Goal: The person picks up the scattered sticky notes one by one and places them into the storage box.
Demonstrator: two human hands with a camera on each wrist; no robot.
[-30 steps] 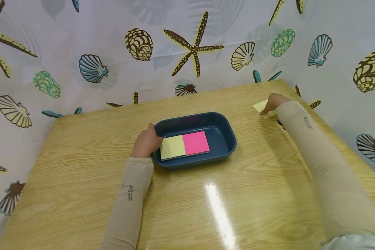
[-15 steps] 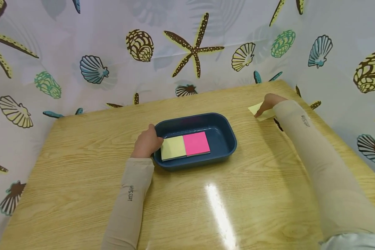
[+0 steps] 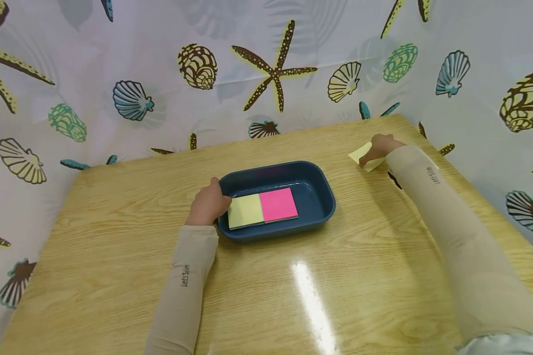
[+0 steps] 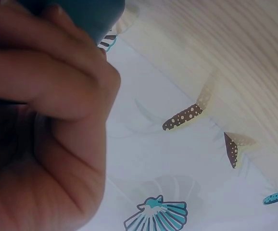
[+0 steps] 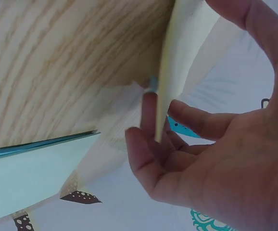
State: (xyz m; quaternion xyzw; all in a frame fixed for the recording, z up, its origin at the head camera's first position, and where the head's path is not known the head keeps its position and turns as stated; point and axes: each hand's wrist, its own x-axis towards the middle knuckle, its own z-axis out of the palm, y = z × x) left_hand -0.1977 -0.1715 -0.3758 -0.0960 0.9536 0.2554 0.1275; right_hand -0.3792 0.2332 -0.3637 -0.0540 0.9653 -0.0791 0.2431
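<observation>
At its left end, a dark blue plastic tray is gripped over the rim by my left hand. Inside it, a yellow sticky note pad and a pink sticky note pad lie side by side in the left and middle part. Toward the far right of the table, my right hand pinches another yellow sticky note pad, tilted. The right wrist view has this pad nearly edge-on between thumb and fingers. In the left wrist view, curled fingers cover part of the tray's wall.
A light blue pad shows at the lower left of the right wrist view. A small dark shape peeks out beside the right sleeve. A curtain printed with shells and starfish borders the wooden table behind and at both sides.
My right hand has shifted a little left, carrying the yellow sticky note pad away from the table's right edge and toward the tray. The left hand and the tray have stayed in place.
</observation>
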